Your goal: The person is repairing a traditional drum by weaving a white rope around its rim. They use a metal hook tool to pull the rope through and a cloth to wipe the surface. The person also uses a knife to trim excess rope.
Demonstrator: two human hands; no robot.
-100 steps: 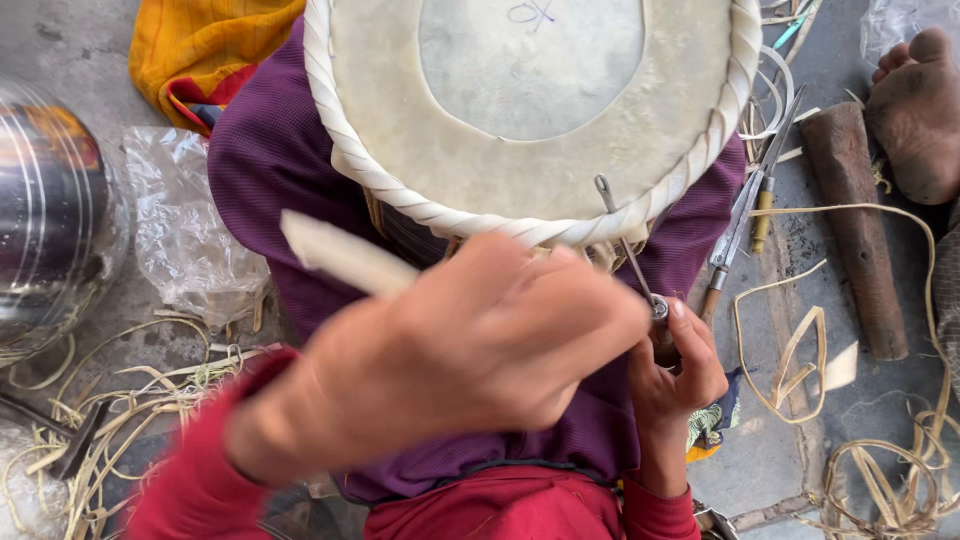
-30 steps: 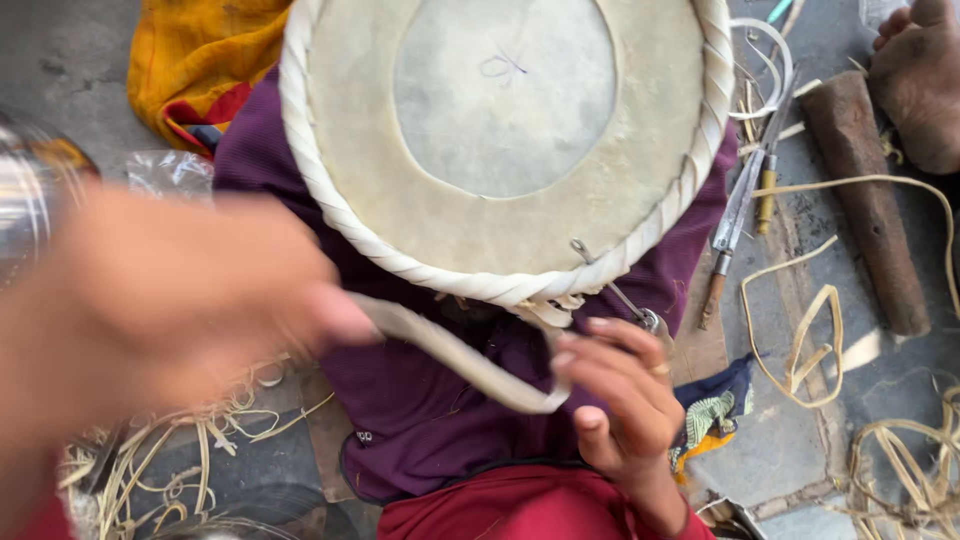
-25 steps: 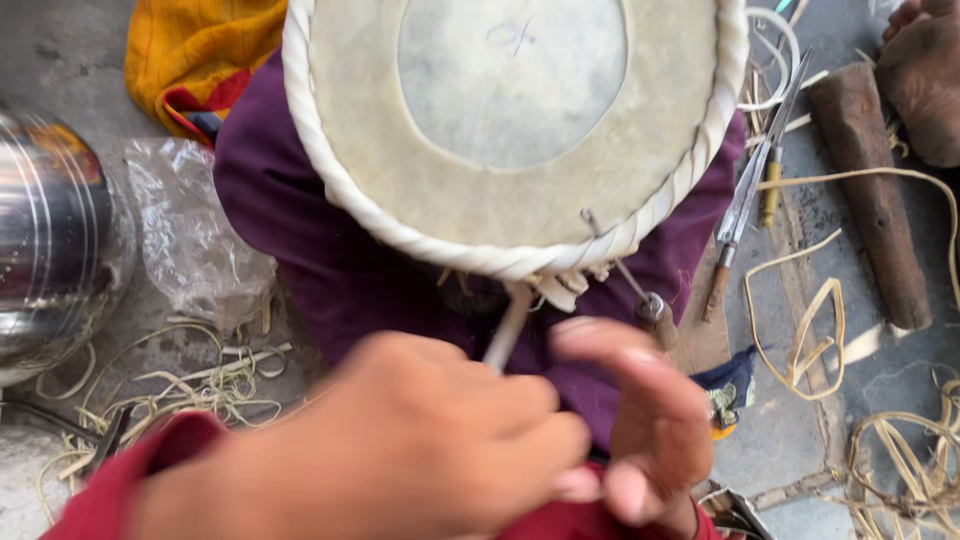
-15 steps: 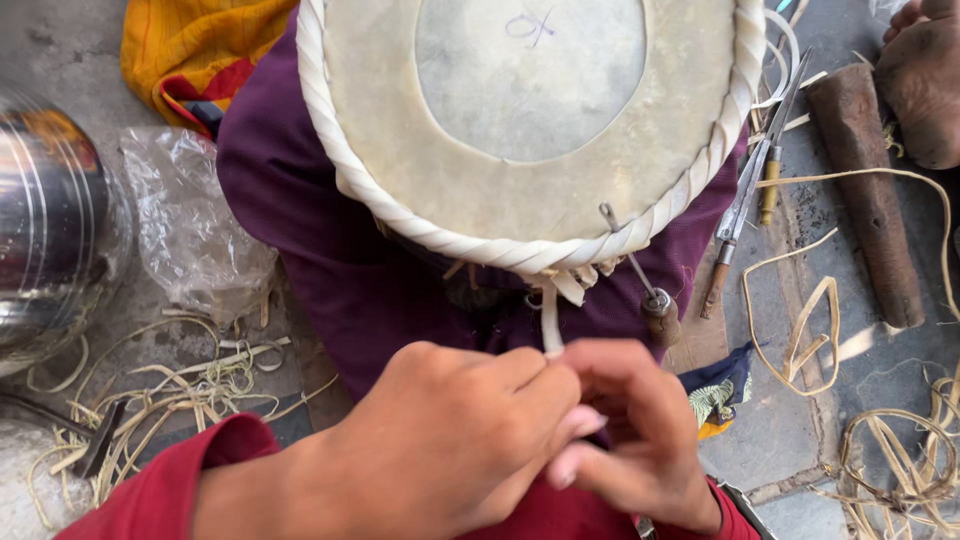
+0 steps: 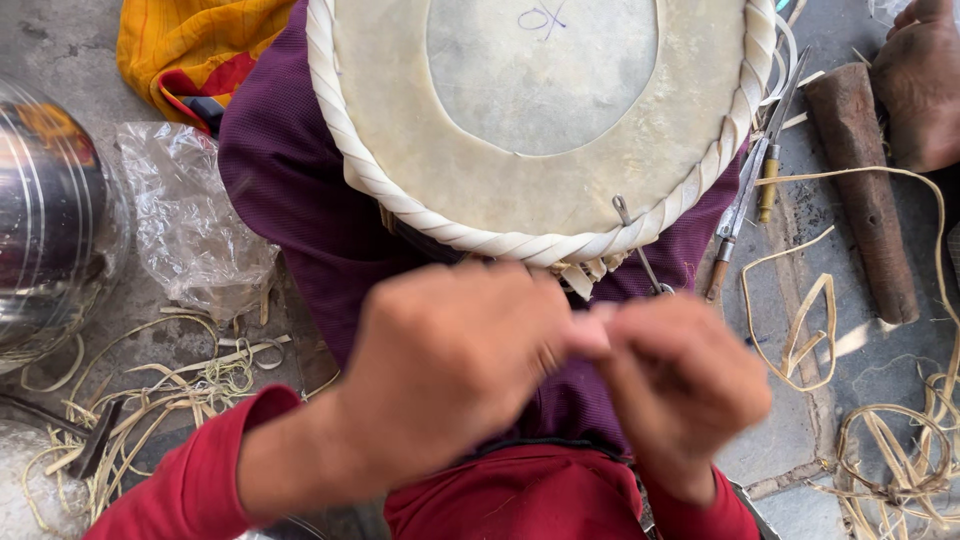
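Both hands are meeting fingertip to fingertip just near of the drum's laced rim [image 5: 520, 243]: left hand [image 5: 450, 365] curled closed, right hand [image 5: 680, 385] pinching; any strip between them is hidden.

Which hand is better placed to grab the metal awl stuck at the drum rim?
Right, probably. The right hand sits just below the awl at the drum's braided rim. The left hand is farther over, and both pinch together at the fingertips.
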